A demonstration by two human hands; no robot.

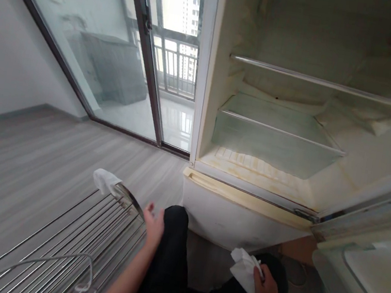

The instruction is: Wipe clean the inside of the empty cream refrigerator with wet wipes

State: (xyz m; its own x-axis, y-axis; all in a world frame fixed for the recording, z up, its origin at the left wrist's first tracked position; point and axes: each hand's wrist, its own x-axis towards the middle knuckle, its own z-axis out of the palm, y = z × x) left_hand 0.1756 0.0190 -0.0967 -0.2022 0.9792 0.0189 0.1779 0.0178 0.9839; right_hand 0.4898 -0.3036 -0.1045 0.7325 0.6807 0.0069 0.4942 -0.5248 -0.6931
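Note:
My right hand (265,288) is closed on a crumpled white tissue (245,271), held low over my right knee. My left hand (153,226) is beside my left knee, its visible fingers apart and nothing seen in them. Close to its fingertips is the curved metal end (131,198) of a wire rack (66,249). Another white wad of tissue or cloth (105,181) lies over the rack's far corner. In front of me an open fridge (251,167) shows yellowish stains on its inner floor and walls.
Two glass shelves (282,130) cross the fridge compartment. Its door (374,276) stands open at the right. Below is a white lower drawer front (240,217). A grey cable (54,258) lies over the rack. Behind the grey wood floor (51,154) are sliding glass doors (142,35).

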